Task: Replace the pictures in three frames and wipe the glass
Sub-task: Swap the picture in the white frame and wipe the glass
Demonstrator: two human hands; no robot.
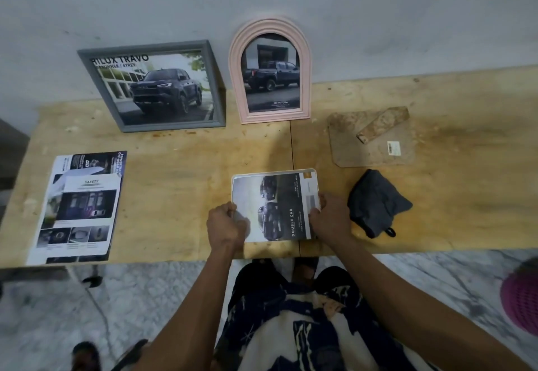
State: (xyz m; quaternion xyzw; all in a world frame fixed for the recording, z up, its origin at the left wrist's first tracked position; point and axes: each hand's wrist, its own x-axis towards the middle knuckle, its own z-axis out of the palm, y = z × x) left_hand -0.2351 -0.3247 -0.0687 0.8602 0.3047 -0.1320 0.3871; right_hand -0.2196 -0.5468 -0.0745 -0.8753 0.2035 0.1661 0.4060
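Now both hands, left hand (225,226) and right hand (330,220), grip white frame (273,204) (lying flat).

Grey square frame (151,87): truck picture, leaning on wall, 11 o'clock | Pink arched frame (270,69): truck picture, leaning, 12 o'clock | White frame (275,204): flat, car picture inside, centre | Grey cloth (377,203): crumpled, 3 o'clock | Loose prints (80,206): stacked flat, 9 o'clock.

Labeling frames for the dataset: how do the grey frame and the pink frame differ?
The grey frame is rectangular; the pink frame is arch-topped. The grey frame is wider, the pink frame narrower. The grey frame's truck shows its front, the pink frame's its rear. Both lean against the wall on the table.
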